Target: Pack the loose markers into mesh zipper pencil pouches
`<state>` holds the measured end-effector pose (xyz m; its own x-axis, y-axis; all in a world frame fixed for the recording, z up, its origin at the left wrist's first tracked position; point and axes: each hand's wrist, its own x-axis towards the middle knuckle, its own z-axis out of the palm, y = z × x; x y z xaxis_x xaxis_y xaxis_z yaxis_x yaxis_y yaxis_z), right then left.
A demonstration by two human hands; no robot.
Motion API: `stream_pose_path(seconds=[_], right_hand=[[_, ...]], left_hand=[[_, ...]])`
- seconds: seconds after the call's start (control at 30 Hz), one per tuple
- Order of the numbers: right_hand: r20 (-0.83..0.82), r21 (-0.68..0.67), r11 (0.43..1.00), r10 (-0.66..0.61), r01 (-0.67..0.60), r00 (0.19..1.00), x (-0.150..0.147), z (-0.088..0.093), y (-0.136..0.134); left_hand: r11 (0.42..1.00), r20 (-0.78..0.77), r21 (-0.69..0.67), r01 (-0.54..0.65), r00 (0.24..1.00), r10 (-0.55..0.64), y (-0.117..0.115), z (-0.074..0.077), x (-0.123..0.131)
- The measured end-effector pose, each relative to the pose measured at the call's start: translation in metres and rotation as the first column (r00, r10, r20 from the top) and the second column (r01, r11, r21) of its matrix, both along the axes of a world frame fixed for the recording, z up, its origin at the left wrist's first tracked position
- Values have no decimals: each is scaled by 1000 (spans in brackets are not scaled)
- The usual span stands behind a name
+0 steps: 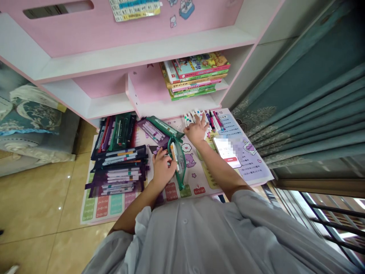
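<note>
My left hand (164, 167) is at the near edge of an unzipped green mesh pencil pouch (182, 173), thumb and fingers closed on its left side. White markers (174, 154) with coloured ends lie inside the pouch. My right hand (196, 131) reaches over a row of loose white markers (189, 117) at the back of the desk, its fingers spread and touching them. Purple and pink pens (215, 120) lie just right of those fingers. Behind the open pouch are another green pouch (164, 125) and a purple pouch of markers (154, 131).
Filled dark and purple mesh pouches (122, 177) are stacked at the left, with more pouches (118, 131) behind them. A lit phone (227, 152) lies at the right on the printed desk mat (253, 171). Books (196, 76) sit on the pink-and-white shelf (148, 53). A curtain (313, 102) hangs at right.
</note>
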<state>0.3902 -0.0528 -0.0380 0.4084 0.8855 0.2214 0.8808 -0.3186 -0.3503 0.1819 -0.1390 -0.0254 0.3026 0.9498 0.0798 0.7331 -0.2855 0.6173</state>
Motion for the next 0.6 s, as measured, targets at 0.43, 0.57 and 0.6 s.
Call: stream_pose_path(seconds=[0.43, 0.57, 0.6], right_hand=[[-222, 141, 955, 288, -262, 931, -54, 32, -126], [-241, -4, 964, 257, -266, 936, -61, 26, -132], [-238, -34, 965, 246, -261, 940, -62, 25, -132]], left_hand=[[1000, 12, 6, 2, 1000, -2, 1, 2, 0], [1000, 16, -15, 7, 1000, -7, 1, 4, 0], [1000, 17, -14, 7, 1000, -7, 1, 5, 0]])
